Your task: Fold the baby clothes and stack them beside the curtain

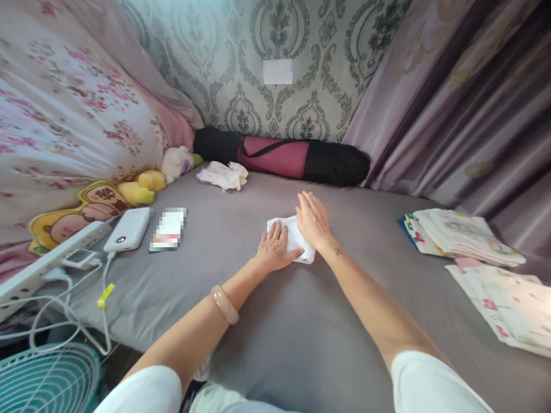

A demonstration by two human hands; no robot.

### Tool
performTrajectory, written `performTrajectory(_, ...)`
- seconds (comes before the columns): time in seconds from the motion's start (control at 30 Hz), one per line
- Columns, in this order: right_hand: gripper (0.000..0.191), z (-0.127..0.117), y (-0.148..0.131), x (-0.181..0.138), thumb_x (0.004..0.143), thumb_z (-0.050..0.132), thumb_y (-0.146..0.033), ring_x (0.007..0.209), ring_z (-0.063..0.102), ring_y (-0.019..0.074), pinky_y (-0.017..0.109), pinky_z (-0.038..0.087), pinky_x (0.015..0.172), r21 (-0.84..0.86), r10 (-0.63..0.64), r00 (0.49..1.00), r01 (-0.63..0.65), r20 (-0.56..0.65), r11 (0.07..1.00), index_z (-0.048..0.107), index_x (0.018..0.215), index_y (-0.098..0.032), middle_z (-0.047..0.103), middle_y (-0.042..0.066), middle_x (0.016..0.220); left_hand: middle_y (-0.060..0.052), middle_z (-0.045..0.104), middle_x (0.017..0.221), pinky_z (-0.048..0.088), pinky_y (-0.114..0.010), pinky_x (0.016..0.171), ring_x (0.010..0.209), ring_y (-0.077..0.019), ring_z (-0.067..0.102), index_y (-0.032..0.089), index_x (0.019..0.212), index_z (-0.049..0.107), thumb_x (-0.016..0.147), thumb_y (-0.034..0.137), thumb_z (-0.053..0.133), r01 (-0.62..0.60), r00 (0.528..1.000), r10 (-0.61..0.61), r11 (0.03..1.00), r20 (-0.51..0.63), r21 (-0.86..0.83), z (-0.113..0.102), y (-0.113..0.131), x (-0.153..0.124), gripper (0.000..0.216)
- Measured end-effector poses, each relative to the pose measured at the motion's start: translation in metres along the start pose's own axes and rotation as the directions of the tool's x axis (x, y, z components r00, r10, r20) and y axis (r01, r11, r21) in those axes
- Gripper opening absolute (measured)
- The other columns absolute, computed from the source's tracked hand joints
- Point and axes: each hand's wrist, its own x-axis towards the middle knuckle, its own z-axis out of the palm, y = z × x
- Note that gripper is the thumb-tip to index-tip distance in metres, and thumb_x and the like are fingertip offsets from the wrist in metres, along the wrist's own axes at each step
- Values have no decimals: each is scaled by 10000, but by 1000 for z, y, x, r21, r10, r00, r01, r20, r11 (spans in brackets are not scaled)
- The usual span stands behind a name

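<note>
A small white folded cloth (295, 235) lies flat on the grey bed sheet (241, 229) in front of me. My left hand (275, 248) rests palm down on its left and near part, fingers spread. Along the cloth's right edge lies my right hand (314, 221), its fingers stretched out and pointing away from me. Both hands press on the cloth or touch it without gripping it. Part of the cloth is hidden under them.
Folded printed cloths (465, 235) and another stack (508, 304) lie at right. A crumpled white cloth (224, 175) is near a black and maroon long bag (275, 156). At left are a power bank (128, 229), a power strip (55, 264), cables, plush toys and a teal fan (47, 378).
</note>
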Motion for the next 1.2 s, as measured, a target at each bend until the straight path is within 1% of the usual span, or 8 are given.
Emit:
performTrajectory(0.2, 586, 15, 4, -27, 981, 218, -342, 1434, 257, 267, 438, 194, 1163, -44, 80, 928, -68, 364, 997, 378, 1449, -28, 359, 180, 1514, -233, 63, 1588, 133, -527, 1165, 1470, -362, 42, 83, 1512, 155, 730, 682, 596, -20, 998, 30, 983, 53, -184, -3, -14, 6, 1079)
performTrajectory(0.37, 607, 15, -7, -30, 977, 252, -356, 1471, 120, 264, 455, 102, 1184, -80, 7, 985, 7, 171, 997, 291, 1491, -35, 216, 162, 1575, -149, 440, 1469, 396, -396, 1067, 1320, -300, 445, 159, 1454, 358, 823, 537, 569, 67, 997, -74, 778, 15, -625, -25, -30, 5, 766)
performTrajectory(0.47, 581, 19, -19, -34, 968, 290, -321, 1457, 191, 255, 407, 113, 1187, -71, -36, 969, 55, 245, 996, 356, 1460, -18, 303, 179, 1541, -134, 554, 1368, 455, -337, 990, 1217, -247, 550, 158, 1398, 442, 903, 432, 484, 147, 970, -244, 638, -17, -756, -39, -39, 0, 567)
performTrajectory(0.53, 571, 21, -25, -36, 963, 308, -316, 1441, 242, 266, 400, 129, 1183, -83, -15, 947, 44, 320, 996, 395, 1437, -9, 359, 190, 1511, -132, 527, 1404, 424, -323, 1021, 1272, -235, 510, 159, 1365, 480, 924, 382, 449, 174, 948, -315, 618, -39, -766, -44, -45, -2, 495)
performTrajectory(0.7, 599, 26, -42, -37, 987, 238, -336, 1464, 158, 259, 416, 112, 1186, -45, -61, 970, 74, 235, 996, 307, 1477, 1, 248, 180, 1560, -139, 499, 1430, 354, -317, 1085, 1320, -220, 462, 131, 1327, 515, 938, 358, 401, 223, 919, -391, 634, -58, -740, -43, -53, -4, 464)
performTrajectory(0.83, 610, 29, -57, -36, 979, 264, -353, 1440, 243, 273, 393, 165, 1174, -34, -50, 940, 66, 339, 997, 323, 1470, 4, 289, 188, 1543, -140, 532, 1399, 358, -357, 1087, 1294, -230, 489, 136, 1298, 540, 935, 323, 395, 231, 905, -421, 618, -68, -751, -40, -55, -5, 434)
performTrajectory(0.97, 615, 37, -66, -36, 981, 220, -345, 1459, 182, 261, 421, 139, 1180, -22, -108, 956, 119, 271, 993, 287, 1486, 0, 267, 178, 1554, -144, 540, 1390, 342, -356, 1100, 1304, -228, 479, 122, 1268, 569, 914, 259, 400, 229, 888, -448, 628, -105, -744, -40, -57, -5, 416)
performTrajectory(1.2, 614, 40, -69, -32, 957, 263, -324, 1461, 169, 272, 416, 154, 1185, 91, -139, 896, 110, 421, 990, 344, 1455, 25, 254, 180, 1557, -161, 575, 1341, 355, -374, 1090, 1272, -226, 506, 82, 1257, 572, 891, 184, 375, 224, 880, -451, 669, -148, -708, -38, -54, -2, 428)
